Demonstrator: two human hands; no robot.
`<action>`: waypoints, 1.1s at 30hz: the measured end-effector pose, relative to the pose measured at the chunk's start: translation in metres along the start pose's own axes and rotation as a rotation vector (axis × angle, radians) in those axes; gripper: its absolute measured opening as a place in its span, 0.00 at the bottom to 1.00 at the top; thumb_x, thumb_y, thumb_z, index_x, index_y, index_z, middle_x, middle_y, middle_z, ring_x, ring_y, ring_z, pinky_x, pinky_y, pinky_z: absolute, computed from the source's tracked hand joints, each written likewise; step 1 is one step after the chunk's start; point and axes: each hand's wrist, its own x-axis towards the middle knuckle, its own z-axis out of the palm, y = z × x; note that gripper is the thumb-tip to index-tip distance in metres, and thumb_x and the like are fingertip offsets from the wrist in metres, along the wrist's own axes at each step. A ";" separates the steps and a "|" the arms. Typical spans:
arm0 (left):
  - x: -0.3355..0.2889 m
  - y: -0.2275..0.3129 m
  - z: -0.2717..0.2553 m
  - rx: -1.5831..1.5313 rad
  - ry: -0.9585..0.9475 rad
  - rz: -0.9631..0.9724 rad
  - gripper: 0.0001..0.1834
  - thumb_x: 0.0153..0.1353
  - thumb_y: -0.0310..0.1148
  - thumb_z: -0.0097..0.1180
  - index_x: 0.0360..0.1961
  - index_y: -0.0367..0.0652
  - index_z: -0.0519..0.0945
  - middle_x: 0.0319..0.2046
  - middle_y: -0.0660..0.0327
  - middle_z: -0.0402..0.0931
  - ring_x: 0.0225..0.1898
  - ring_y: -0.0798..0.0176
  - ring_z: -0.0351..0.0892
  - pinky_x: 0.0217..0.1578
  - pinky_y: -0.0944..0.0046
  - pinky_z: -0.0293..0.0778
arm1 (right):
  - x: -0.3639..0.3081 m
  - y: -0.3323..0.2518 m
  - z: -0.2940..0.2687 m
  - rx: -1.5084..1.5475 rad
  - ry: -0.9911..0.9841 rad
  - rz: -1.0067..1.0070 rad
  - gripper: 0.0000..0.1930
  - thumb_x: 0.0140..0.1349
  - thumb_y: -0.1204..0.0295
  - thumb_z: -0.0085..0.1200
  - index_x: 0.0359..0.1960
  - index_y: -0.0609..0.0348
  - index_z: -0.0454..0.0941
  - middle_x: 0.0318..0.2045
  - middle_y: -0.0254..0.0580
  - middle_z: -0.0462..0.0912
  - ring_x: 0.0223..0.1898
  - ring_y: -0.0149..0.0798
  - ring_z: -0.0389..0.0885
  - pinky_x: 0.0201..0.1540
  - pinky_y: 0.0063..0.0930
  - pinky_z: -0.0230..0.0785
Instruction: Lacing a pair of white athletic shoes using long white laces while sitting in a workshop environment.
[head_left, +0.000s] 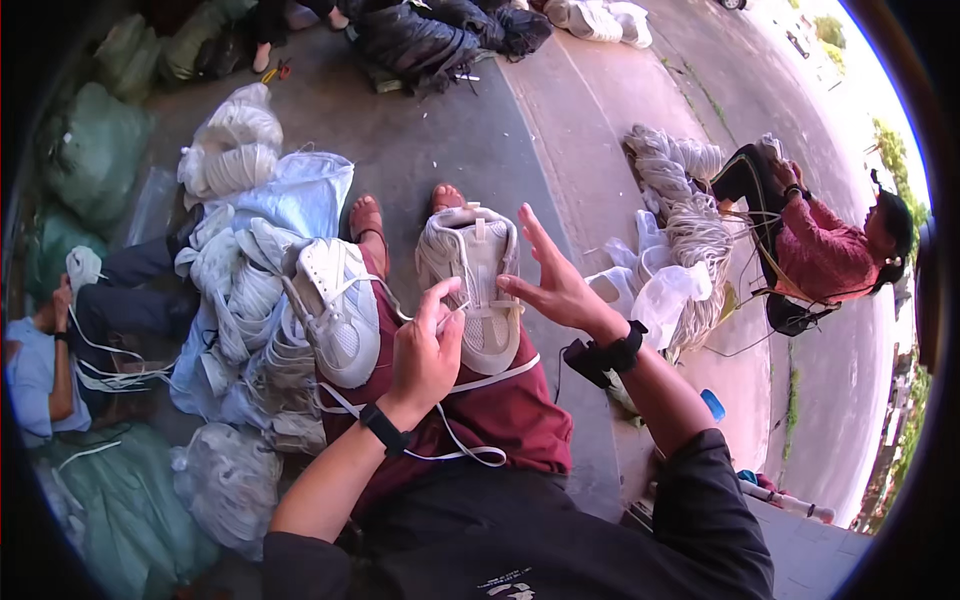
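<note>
Two white-and-grey sneakers rest on my lap over maroon trousers. My left hand [428, 345] pinches a white shoelace [470, 378] at the front of the right-hand sneaker [488, 335]. Beside that sneaker, my right hand [560, 288] is open with its fingers spread, and its thumb reaches the sneaker's edge near the tongue. The left-hand sneaker [345, 335] lies on my left thigh, with a lace running from it toward my left hand. A loose length of lace curls across my lap below the hands.
Bundles of white shoes or laces [245, 290] lie at my left, beside plastic bags and green sacks [100, 150]. A person in blue [40, 370] sits at far left. Another in red [825, 245] sits at right by heaped cords [695, 240]. Black bags [430, 45] lie ahead.
</note>
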 end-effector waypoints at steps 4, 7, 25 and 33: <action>0.001 0.012 0.003 -0.313 0.029 -0.031 0.21 0.72 0.29 0.46 0.65 0.38 0.65 0.33 0.60 0.81 0.27 0.75 0.71 0.31 0.74 0.66 | 0.004 -0.008 -0.008 -0.075 -0.025 -0.109 0.54 0.58 0.63 0.67 0.74 0.69 0.37 0.74 0.65 0.45 0.77 0.55 0.41 0.76 0.39 0.40; 0.003 0.018 0.005 -0.433 -0.002 -0.067 0.21 0.73 0.30 0.45 0.65 0.37 0.64 0.35 0.60 0.82 0.28 0.77 0.71 0.31 0.76 0.67 | 0.001 -0.009 -0.012 -0.199 -0.004 -0.194 0.54 0.57 0.65 0.67 0.74 0.68 0.38 0.74 0.66 0.46 0.77 0.56 0.42 0.76 0.39 0.41; 0.000 0.049 0.013 -0.773 -0.105 -0.218 0.23 0.72 0.29 0.49 0.64 0.33 0.61 0.32 0.59 0.80 0.29 0.73 0.77 0.32 0.73 0.73 | -0.032 -0.071 -0.005 0.140 -0.115 0.015 0.13 0.66 0.64 0.60 0.37 0.63 0.81 0.30 0.34 0.82 0.30 0.24 0.75 0.33 0.23 0.68; 0.002 0.045 0.015 -0.816 -0.193 -0.279 0.12 0.73 0.34 0.50 0.49 0.38 0.71 0.31 0.61 0.82 0.25 0.77 0.75 0.26 0.75 0.72 | -0.031 -0.064 0.002 0.335 -0.138 0.076 0.11 0.69 0.67 0.57 0.35 0.64 0.80 0.24 0.30 0.80 0.27 0.21 0.74 0.31 0.22 0.68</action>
